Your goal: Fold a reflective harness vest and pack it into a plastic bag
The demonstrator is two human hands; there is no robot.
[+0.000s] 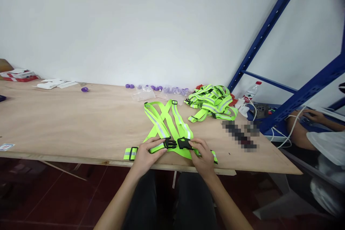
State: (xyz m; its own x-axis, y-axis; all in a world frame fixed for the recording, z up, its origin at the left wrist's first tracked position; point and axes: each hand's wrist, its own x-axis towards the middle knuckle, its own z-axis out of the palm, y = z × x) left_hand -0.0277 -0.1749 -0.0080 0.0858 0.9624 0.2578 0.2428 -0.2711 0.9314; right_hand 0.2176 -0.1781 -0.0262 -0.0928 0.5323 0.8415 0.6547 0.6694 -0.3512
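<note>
A neon green reflective harness [159,124] lies with crossed straps near the table's front edge. My left hand [147,153] pinches the black pronged buckle half [170,143] at the end of one strap. Between the fingers of my right hand [202,156] is the black socket buckle half [183,143]. The two halves face each other, close together but apart. Black strap sliders show at the top of the harness and beside my left hand.
A pile of green reflective straps [211,102] lies behind on the right. Along the wall are clear plastic bags [144,93] and purple rolls [129,86]. A bottle [252,91] stands by the blue rack [269,28]. Another person's arm [323,119] shows at the far right.
</note>
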